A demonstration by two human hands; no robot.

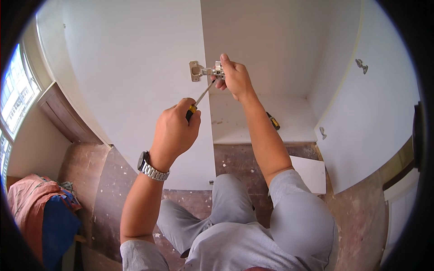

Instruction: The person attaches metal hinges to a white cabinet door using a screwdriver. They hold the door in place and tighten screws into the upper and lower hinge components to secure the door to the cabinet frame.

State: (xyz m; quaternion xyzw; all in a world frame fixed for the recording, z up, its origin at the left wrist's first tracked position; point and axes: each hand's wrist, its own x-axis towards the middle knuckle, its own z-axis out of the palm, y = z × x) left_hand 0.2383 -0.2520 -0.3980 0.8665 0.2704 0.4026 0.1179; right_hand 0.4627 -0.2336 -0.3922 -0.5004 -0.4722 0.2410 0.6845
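if the screwdriver [201, 97], gripped in the left hand [174, 131], slips, the hinge [205, 71] pinched by the right hand [235, 77] could be stripped.

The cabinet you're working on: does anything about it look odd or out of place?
A second tool with a yellow-and-black handle lies loose on the cabinet's bottom shelf. The floor is bare, stained and speckled. The hinge itself looks intact.

The white cabinet shelf [289, 119] carries one thing — a yellow-and-black tool [272, 120] lying near its middle. Below it the brown, paint-spattered floor [108, 180] bears a white board [312, 174] on the right and a heap of pink and blue cloth [43, 212] at far left.
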